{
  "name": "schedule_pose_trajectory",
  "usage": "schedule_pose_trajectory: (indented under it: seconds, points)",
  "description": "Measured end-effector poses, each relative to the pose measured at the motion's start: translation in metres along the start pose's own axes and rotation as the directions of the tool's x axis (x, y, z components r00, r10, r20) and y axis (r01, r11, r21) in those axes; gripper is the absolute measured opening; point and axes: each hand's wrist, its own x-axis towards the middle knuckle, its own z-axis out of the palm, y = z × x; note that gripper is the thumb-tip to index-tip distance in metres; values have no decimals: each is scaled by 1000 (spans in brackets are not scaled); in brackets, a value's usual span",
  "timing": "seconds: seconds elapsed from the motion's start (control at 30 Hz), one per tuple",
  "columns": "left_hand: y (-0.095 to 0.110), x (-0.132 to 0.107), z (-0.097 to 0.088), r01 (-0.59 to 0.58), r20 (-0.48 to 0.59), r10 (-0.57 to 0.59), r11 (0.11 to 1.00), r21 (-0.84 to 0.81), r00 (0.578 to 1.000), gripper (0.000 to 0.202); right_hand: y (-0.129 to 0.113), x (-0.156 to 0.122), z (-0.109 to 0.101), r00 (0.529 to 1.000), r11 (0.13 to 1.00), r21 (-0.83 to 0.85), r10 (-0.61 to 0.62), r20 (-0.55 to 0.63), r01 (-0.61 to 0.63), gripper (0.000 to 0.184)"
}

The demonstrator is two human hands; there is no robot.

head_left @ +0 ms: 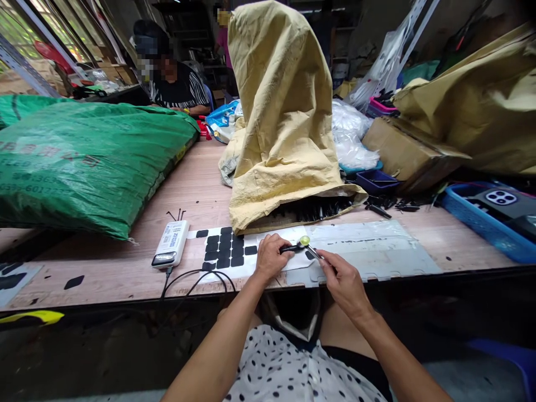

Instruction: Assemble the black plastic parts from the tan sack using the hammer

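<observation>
My left hand (270,258) is closed around a slim black part (291,248) just above the table's front area. A small round yellow-green piece (305,240) shows at the black part's right end. My right hand (345,282) grips a thin metal tool (313,252), whose tip meets or nearly meets the round piece; its exact kind is too small to tell. Beneath the hands lies a white sheet (251,270), with several black rounded-square pads (225,247) on it left of my left hand. A grey translucent board (377,257) extends to the right.
A tan sack (285,111) stands behind the hands, its mouth showing black parts (318,209). Left are a white power bank (171,243) with black cable and a large green sack (84,162). A blue tray (494,223) is right. Another person (180,84) sits across.
</observation>
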Motion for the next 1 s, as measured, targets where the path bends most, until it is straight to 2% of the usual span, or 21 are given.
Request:
schedule_pose_trajectory:
  seconds: [0.1,0.23,0.33,0.47,0.57,0.7,1.0]
  points:
    - [-1,0,-1,-8,11,8,1000,-5,1000,17,13,7,-9,995,999,-36,34,-90,-37,33]
    - [-1,0,-2,-16,19,16,1000,-2,1000,15,45,26,-35,978,945,-308,50,-201,-111,31]
    - [0,-1,-2,-23,15,23,1000,-11,1000,14,74,40,-52,977,834,-532,40,-210,-148,29]
    - [1,-2,-3,-38,11,38,999,2,999,23,101,55,-58,980,769,-627,-1,-200,-127,29]
    - [1,-1,-2,-38,19,38,999,30,999,27,107,62,-52,971,775,-617,-14,-238,-140,28]
    - [1,-1,-2,-48,39,46,997,54,998,18,104,66,-43,955,779,-592,30,-294,-207,26]
    - [-3,1,-3,-67,66,63,996,65,996,13,100,68,-41,961,745,-631,50,-272,-218,25]
